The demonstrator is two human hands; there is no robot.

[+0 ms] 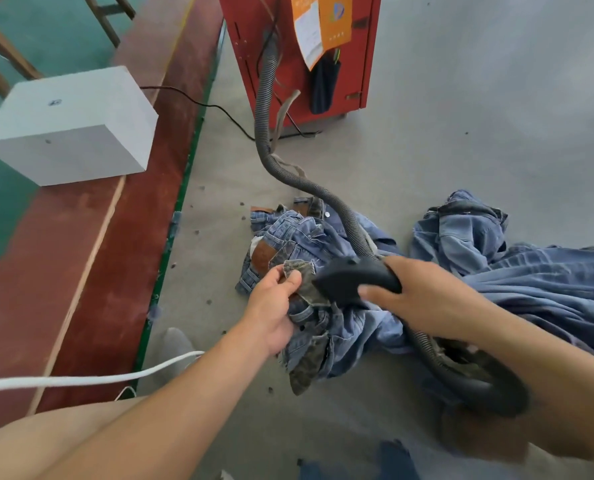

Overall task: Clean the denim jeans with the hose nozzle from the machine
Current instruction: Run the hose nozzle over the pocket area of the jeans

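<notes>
We worked on a grey concrete floor point(462, 133), a red strip point(122, 237) and green flooring to its left, where a white box point(70, 126) sat. The red machine point(288, 46) stood ahead, its top cut off. Our left hand point(275, 299) pinched a fold of the denim jeans point(323, 244) heaped on the floor; our right hand point(423, 299) gripped the hose nozzle point(351, 278) against them. The nozzle's mouth was hidden.

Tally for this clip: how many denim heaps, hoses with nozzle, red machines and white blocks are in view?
Denim heaps: 2, one worked on, one at right
Hose with nozzle: 1
Red machine: 1
White block: 1
Total: 5
</notes>
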